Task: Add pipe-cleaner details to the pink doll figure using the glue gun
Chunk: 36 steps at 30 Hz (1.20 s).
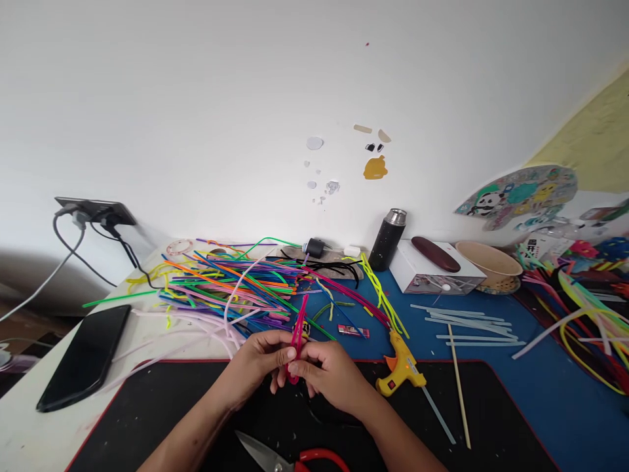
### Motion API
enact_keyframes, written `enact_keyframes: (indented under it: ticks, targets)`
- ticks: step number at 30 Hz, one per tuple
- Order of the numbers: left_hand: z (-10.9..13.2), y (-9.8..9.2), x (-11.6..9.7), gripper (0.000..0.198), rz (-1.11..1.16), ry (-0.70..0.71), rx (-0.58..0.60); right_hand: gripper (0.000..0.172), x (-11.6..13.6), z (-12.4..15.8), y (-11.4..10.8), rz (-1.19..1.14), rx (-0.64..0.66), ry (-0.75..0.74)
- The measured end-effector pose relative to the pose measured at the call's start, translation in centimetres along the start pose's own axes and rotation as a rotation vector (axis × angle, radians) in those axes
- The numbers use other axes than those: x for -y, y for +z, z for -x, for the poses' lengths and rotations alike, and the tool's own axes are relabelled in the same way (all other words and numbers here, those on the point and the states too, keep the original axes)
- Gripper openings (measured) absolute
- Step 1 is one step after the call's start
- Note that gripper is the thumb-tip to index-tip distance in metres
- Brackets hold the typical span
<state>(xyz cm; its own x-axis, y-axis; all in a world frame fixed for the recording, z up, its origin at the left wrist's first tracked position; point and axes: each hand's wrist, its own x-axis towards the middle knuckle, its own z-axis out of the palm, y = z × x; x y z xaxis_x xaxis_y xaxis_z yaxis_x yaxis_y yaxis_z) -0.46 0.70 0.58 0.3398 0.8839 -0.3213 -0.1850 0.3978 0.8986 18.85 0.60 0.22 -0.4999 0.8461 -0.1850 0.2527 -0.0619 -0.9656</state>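
Bent magenta pipe cleaners (298, 337) stand upright between my two hands, above the black mat. My left hand (268, 357) pinches them from the left between thumb and fingers. From the other side my right hand (327, 370) grips their lower, looped end. Just below the hands lie scissors (275, 459) with red handles, partly cut off by the frame's lower edge. A yellow glue gun (401, 367) with a glue stick in its back rests to the right of my right hand.
Beyond my hands spreads a heap of coloured pipe cleaners (236, 282). A phone (86, 357) lies at left. Glue sticks (472, 324) and a wooden stick (459, 387) lie at right. Behind stand a black thermos (388, 239), a white box (435, 269) and a basket (489, 259).
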Motion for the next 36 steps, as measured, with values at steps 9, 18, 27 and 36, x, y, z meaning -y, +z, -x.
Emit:
enact_keyframes:
  ticks: [9,18,27,36]
  targets:
    - [0.28,0.42,-0.18,0.047,0.052,-0.016,0.0,0.024,0.3,-0.04,0.13,0.011,0.003,-0.011]
    - [0.17,0.11,0.06,0.044,0.06,-0.041,0.03,0.031,-0.13,-0.01,0.16,0.033,0.009,-0.013]
    - [0.31,-0.24,0.1,0.047,0.155,-0.162,0.026,0.045,-0.22,-0.49,-0.55,-0.251,-0.134,-0.068]
    - [0.48,0.17,0.36,0.048,0.036,-0.226,0.147,0.049,-0.17,-0.71,-0.28,-0.369,-0.163,-0.059]
